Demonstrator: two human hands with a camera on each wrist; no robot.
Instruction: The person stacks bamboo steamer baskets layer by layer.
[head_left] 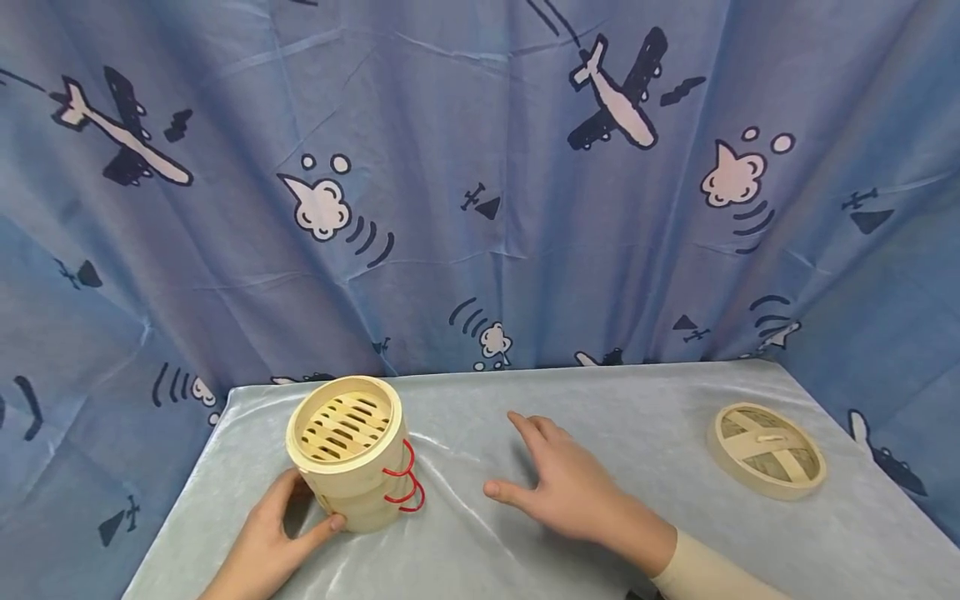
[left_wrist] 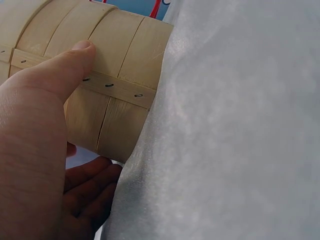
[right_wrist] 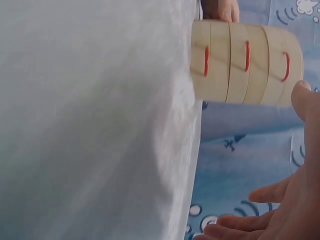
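Observation:
A round bamboo steamer [head_left: 347,454] stands as a stack of tiers at the left of the table, its slatted top uncovered. Red loops [right_wrist: 247,56] stick out from its side, one on each of three tiers. My left hand [head_left: 272,533] holds the stack low on its left side. In the left wrist view the thumb [left_wrist: 75,65] presses on the bamboo wall near a stapled strip, and the other fingers reach round toward the base. My right hand [head_left: 562,483] hovers to the right of the stack, holding nothing, with fingers extended and thumb apart.
A bamboo lid [head_left: 767,451] with crossed strips and a small handle lies at the right of the table. Pale shiny cloth [head_left: 600,417] covers the table. Behind it hangs a blue curtain [head_left: 450,125] printed with airplanes.

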